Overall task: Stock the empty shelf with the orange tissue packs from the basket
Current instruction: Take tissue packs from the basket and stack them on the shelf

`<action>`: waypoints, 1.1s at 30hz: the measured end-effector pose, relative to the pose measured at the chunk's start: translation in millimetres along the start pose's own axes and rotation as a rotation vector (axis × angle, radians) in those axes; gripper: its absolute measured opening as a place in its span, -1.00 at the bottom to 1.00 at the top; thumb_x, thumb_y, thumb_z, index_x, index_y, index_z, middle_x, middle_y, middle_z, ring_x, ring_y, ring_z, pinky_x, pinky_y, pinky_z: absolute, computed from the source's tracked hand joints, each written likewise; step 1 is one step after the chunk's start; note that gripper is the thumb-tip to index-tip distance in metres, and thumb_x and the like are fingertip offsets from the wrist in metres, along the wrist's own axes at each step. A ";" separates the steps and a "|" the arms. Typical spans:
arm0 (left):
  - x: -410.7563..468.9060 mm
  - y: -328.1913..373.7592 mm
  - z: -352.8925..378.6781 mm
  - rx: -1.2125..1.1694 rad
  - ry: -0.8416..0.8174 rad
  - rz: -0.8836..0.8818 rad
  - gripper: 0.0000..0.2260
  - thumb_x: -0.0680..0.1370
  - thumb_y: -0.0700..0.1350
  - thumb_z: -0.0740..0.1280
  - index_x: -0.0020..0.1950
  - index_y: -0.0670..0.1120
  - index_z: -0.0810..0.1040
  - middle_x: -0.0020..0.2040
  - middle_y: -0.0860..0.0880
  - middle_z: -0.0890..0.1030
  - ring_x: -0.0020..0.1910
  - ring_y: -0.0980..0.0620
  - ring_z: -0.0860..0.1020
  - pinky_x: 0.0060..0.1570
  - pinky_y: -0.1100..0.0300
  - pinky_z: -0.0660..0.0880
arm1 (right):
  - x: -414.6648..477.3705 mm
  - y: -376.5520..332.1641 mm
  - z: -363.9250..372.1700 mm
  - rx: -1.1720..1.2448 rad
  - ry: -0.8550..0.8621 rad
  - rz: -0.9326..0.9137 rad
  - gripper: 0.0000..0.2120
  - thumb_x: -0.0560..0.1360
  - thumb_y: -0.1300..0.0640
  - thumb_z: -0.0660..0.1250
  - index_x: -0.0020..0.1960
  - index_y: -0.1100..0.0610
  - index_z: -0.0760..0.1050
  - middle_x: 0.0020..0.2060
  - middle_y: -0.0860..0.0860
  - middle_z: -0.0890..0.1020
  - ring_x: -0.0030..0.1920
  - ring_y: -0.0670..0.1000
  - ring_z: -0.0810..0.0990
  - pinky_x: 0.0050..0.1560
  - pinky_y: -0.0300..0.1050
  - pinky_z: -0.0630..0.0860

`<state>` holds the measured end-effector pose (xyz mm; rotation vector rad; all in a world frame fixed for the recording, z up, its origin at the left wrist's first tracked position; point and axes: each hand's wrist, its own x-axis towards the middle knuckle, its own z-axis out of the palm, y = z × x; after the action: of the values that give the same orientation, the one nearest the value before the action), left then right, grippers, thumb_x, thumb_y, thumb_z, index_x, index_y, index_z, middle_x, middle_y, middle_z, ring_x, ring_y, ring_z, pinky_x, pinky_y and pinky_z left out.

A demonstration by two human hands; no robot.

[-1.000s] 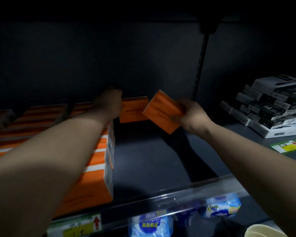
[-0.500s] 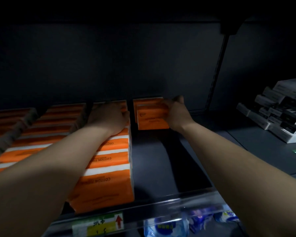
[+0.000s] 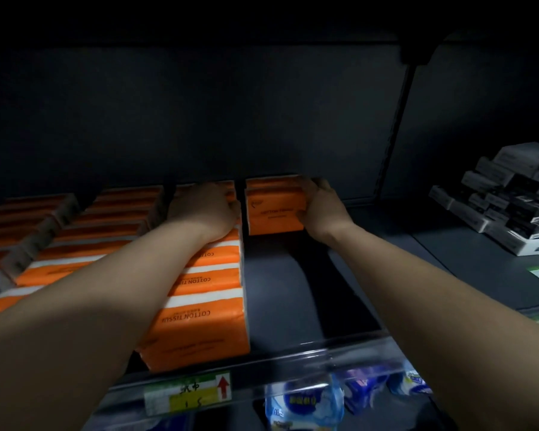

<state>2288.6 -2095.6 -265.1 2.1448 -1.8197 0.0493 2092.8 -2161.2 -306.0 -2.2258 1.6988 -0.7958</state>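
Pack [image 3: 274, 209]: orange, upright at the shelf's [image 3: 293, 290] rear edge, right of centre, touching a second pack [image 3: 273, 182] behind it.
Right grip [image 3: 321, 206]: fingers curled round the pack's right end, holding it.
Left grip [image 3: 204, 209]: palm down on the rear of the nearest row [image 3: 206, 290], pressing its top, nothing held.
Row: orange packs, rear edge to front edge, just left of the held pack, a narrow gap between.
Further rows [image 3: 106, 231]: same packs, toward the left edge.
Boxes [image 3: 511, 194]: black and white, stacked at the right edge.
Rail [image 3: 324, 349]: clear, along the front edge, bearing a price tag [image 3: 187, 396].
Blue packs [image 3: 302, 402]: below the shelf.
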 end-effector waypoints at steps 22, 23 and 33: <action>-227.3 163.6 -6.1 -0.156 -0.115 0.374 -0.61 0.51 0.09 0.28 0.30 -0.01 0.49 0.26 -0.11 0.54 0.23 -0.17 0.49 0.18 0.01 0.46 | -307.3 86.2 -184.7 -0.201 -0.110 0.090 -0.46 0.41 0.19 0.40 0.37 0.13 0.40 0.28 0.14 0.52 0.29 0.12 0.48 0.26 -0.12 0.36; -241.9 174.5 -0.4 -0.169 -0.139 0.405 -0.63 0.50 0.07 0.28 0.27 -0.02 0.52 0.24 -0.11 0.55 0.22 -0.16 0.50 0.17 0.01 0.47 | -328.1 96.2 -190.3 -0.188 -0.119 0.121 -0.49 0.41 0.21 0.40 0.35 0.13 0.43 0.25 0.14 0.55 0.26 0.11 0.51 0.23 -0.12 0.38; -328.0 255.3 102.6 -0.196 -0.448 0.528 -0.68 0.50 0.00 0.32 0.21 -0.08 0.54 0.14 -0.09 0.60 0.16 -0.11 0.54 0.08 0.09 0.49 | -457.6 207.6 -182.2 -0.195 -0.253 0.467 -0.48 0.48 0.07 0.37 0.41 -0.01 0.36 0.33 0.01 0.50 0.16 0.09 0.55 0.11 -0.16 0.42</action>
<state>1962.7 -1843.8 -382.0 1.5763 -2.4791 -0.5010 1741.0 -1766.6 -385.0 -1.8188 2.1093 -0.2380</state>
